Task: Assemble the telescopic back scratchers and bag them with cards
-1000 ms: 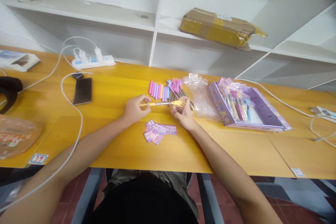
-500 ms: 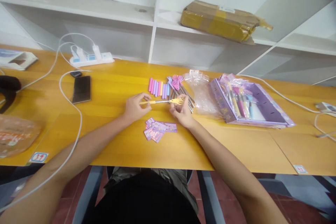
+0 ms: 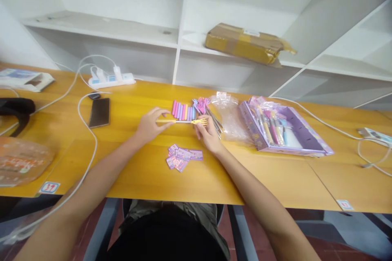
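A yellow hand-shaped back scratcher (image 3: 183, 122) with a thin metal shaft lies level between my hands above the table. My left hand (image 3: 150, 125) is around its yellow handle end, thumb along the handle and fingers slightly raised. My right hand (image 3: 208, 133) pinches the clawed head. Just behind are a row of pink, purple, yellow and blue handle sleeves (image 3: 183, 111) and a bunch of pink and blue scratcher heads (image 3: 202, 105) on metal rods (image 3: 217, 123), partly hidden by my right hand. Small purple printed cards (image 3: 183, 155) lie scattered nearer me.
A clear plastic bag (image 3: 228, 116) lies beside a purple box (image 3: 294, 153) holding bagged scratchers. To the left are a phone (image 3: 99, 112), a power strip (image 3: 112, 80), a white cable (image 3: 94, 142) and an orange package (image 3: 23, 161). A taped carton (image 3: 241, 45) sits on the shelf.
The view has tilted up slightly, so things appear lower. My left hand has shifted back along the handle, and more of the handle shows. Both hands still have the scratcher.
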Motion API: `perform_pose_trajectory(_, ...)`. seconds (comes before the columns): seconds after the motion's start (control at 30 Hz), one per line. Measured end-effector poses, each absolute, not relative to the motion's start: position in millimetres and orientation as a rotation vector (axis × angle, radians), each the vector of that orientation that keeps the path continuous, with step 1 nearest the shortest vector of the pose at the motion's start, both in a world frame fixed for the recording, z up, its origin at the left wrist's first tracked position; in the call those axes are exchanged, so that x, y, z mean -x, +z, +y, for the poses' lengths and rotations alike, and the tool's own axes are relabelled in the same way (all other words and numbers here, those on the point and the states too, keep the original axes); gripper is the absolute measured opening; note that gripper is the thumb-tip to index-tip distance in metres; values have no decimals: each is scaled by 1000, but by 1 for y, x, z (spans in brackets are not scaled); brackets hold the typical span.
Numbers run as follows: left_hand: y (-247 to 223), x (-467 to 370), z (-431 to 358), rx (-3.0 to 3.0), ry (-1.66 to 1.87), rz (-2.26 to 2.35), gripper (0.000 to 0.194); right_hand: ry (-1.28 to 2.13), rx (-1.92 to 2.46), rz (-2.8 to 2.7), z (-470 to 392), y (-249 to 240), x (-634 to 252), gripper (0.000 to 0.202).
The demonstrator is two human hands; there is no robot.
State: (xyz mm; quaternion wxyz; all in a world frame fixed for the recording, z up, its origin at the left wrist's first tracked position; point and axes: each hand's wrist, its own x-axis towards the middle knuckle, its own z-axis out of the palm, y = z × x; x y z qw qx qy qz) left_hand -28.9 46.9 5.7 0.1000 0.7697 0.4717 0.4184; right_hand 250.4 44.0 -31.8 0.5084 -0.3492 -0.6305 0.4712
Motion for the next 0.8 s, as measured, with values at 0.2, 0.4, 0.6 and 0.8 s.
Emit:
perform_pose_trajectory(0.2, 28, 36, 37, -2685, 615, 1353, 12, 931, 912, -1918, 38, 7, -265, 22)
perform_pose_trajectory(0.4, 33, 2, -42, -2941, 69, 1412, 15, 401, 1015, -2556, -33, 22, -267, 22)
perform_pose_trajectory(0.6, 17, 7, -72, -2782, -134, 1614, 23, 107, 1175, -2600, -87, 7, -273, 20)
perform_pose_trajectory(0.8, 15, 96, -68, -2838, 129, 1839, 27, -346, 1172, -2385, -94, 0, -382, 32)
